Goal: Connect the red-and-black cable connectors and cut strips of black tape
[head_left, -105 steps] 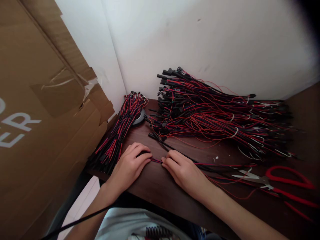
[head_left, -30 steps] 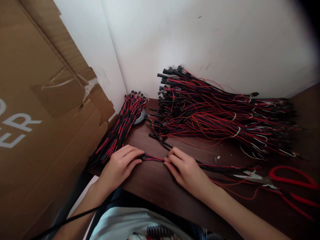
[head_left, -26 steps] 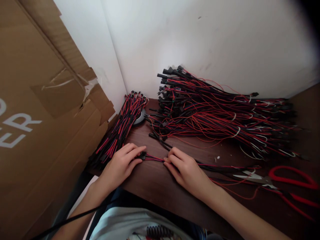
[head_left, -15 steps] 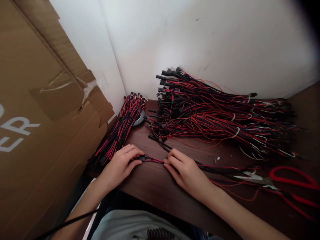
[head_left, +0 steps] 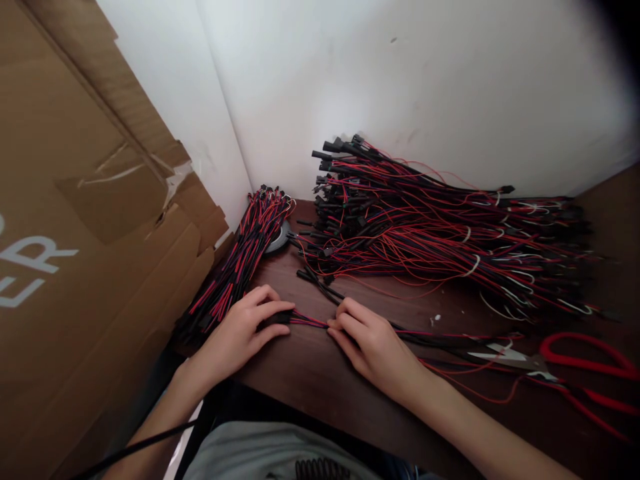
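A wire harness [head_left: 310, 321] with red and dark wires stretches between my hands, low over the table. My left hand [head_left: 250, 321] has its thumb and fingers about the black connector [head_left: 283, 318] at the harness's left end, partly hidden by the fingers. Farther along, my right hand [head_left: 371, 341] pinches the wires between thumb and fingertips. From beneath the right hand, black-sleeved and red wires [head_left: 435, 339] run on to the right. Scissors with red handles [head_left: 537, 365] lie across those wires, blades pointing left.
A large pile of bundled wire harnesses [head_left: 425, 227] lies against the white wall [head_left: 400, 87]. Behind my left hand is a smaller bundle [head_left: 245, 253], with a grey tape roll [head_left: 280, 239] beside it. A cardboard box [head_left: 100, 200] bounds the left side of the brown table [head_left: 310, 373].
My left hand's fingers have stretched forward over the connector, covering more of it. My right hand has stayed in place on the wires.
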Action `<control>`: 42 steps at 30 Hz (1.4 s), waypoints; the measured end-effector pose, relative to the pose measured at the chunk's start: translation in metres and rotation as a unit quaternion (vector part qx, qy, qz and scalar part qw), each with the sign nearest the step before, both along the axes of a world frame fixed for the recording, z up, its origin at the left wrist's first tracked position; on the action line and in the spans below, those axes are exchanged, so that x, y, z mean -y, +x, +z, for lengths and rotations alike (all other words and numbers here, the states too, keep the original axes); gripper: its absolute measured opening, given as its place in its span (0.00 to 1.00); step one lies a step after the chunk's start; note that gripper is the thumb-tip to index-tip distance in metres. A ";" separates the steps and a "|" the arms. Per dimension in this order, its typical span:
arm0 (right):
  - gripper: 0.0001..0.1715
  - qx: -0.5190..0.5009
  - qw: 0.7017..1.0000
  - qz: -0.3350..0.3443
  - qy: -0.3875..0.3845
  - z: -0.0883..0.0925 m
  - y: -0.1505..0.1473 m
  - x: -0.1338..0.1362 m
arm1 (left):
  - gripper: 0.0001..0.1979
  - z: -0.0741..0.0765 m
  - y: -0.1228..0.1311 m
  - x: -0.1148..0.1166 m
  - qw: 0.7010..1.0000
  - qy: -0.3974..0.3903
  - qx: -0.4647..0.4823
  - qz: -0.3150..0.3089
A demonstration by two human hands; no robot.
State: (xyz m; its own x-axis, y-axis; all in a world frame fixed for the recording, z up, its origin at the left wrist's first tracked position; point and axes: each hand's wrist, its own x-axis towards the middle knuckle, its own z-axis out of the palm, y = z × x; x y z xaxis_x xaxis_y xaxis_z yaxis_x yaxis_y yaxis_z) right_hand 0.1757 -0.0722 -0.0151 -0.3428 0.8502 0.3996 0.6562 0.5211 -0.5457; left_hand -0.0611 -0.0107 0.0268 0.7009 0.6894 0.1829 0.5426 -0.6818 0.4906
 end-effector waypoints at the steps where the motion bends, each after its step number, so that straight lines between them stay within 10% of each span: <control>1: 0.10 0.000 1.000 0.001 -0.001 0.000 0.000 0.000 | 0.14 0.000 0.000 0.000 1.000 -0.003 -0.001 0.001; 42: 0.07 -0.064 0.997 0.005 -0.038 -0.001 0.000 0.000 | 0.09 -0.011 0.003 0.007 0.995 0.094 0.041 0.011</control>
